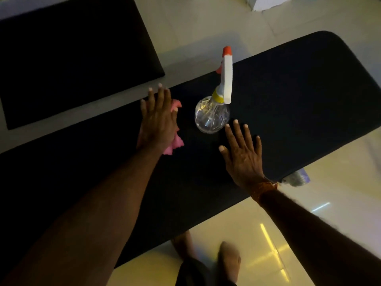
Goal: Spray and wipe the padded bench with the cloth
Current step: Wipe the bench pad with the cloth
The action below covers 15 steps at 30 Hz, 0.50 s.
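Note:
The black padded bench [299, 96] runs across the view from lower left to upper right. My left hand [157, 118] lies flat on a pink cloth [175, 144], pressing it onto the bench near its far edge. Only the cloth's edges show around the hand. A clear spray bottle [212, 114] with a white and orange trigger head stands upright on the bench between my hands. My right hand [243, 153] rests flat on the bench with fingers spread, just right of the bottle's base and not touching it.
A second black pad [72, 58] lies beyond the bench at upper left, with a strip of pale tiled floor [185, 27] between them. My bare feet [228, 259] stand on the glossy floor at the near edge. A small greyish object [296, 178] pokes out under the bench's near edge.

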{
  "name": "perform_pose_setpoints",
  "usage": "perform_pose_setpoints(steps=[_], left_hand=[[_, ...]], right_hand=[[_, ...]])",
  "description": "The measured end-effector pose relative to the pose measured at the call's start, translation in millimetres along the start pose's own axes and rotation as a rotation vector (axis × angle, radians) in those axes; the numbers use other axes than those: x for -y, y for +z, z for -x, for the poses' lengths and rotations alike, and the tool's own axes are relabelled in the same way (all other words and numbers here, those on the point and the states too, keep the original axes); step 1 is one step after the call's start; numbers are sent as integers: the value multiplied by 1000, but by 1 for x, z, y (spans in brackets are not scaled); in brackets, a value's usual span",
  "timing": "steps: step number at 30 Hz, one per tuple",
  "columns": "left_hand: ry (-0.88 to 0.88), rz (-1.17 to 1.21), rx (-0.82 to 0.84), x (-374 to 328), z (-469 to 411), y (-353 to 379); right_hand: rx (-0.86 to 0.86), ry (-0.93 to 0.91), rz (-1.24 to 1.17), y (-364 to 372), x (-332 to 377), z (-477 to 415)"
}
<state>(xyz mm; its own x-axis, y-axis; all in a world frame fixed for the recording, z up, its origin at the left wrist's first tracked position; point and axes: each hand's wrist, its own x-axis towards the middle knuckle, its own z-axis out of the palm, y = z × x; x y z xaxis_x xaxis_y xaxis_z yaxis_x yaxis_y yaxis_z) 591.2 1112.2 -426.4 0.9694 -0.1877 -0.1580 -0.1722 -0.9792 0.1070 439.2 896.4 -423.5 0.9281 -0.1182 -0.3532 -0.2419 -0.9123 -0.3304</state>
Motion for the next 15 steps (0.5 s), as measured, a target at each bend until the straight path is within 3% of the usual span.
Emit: perform_pose_setpoints(steps=[6,11,13,15], left_hand=[[211,6,35,-41,119,22],[-79,71,46,-9,62,6],[-59,32,-6,-26,78,11],[87,17,25,-57,128,21]], right_hand=[[14,-14,-15,-8,-1,2],[49,-68,64,-14,-21,4],[54,-72,67,-15,-29,6],[62,-63,67,-17,-35,10]])
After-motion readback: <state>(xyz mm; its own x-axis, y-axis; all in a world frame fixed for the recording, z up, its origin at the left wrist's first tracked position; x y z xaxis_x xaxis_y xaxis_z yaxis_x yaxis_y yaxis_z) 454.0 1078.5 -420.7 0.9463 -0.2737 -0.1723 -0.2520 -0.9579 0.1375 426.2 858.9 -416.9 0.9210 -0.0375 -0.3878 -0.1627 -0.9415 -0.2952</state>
